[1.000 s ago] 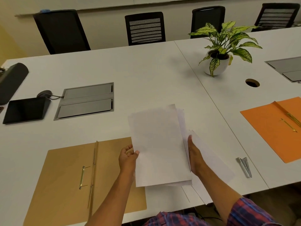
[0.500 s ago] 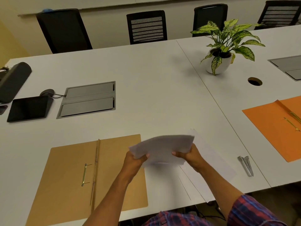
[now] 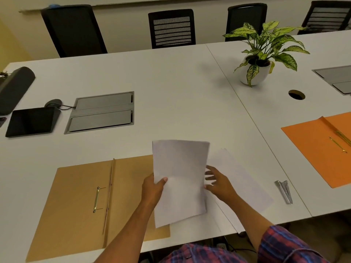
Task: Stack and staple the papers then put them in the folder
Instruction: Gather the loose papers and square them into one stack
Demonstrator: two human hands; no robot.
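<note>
A stack of white papers (image 3: 180, 177) is held upright-tilted above the table's near edge. My left hand (image 3: 153, 188) grips its left edge, thumb on the front. My right hand (image 3: 218, 182) is beside the stack's right edge with fingers spread, touching or almost touching it. More white sheets (image 3: 241, 186) lie flat on the table under and to the right of my right hand. An open tan folder (image 3: 76, 202) with a metal fastener lies to the left. A silver stapler (image 3: 284, 191) rests to the right of the sheets.
An open orange folder (image 3: 322, 149) lies at the right edge. A potted plant (image 3: 260, 59) stands at the back right near a cable hole (image 3: 296, 94). A tablet (image 3: 31, 121), a dark device (image 3: 14, 86) and a grey cable hatch (image 3: 101, 112) are at the left. Black chairs line the far side.
The stack was tipped flat and held edge-on by both hands, then raised again facing me. My right hand has let go of its edge and opened; the left keeps hold.
</note>
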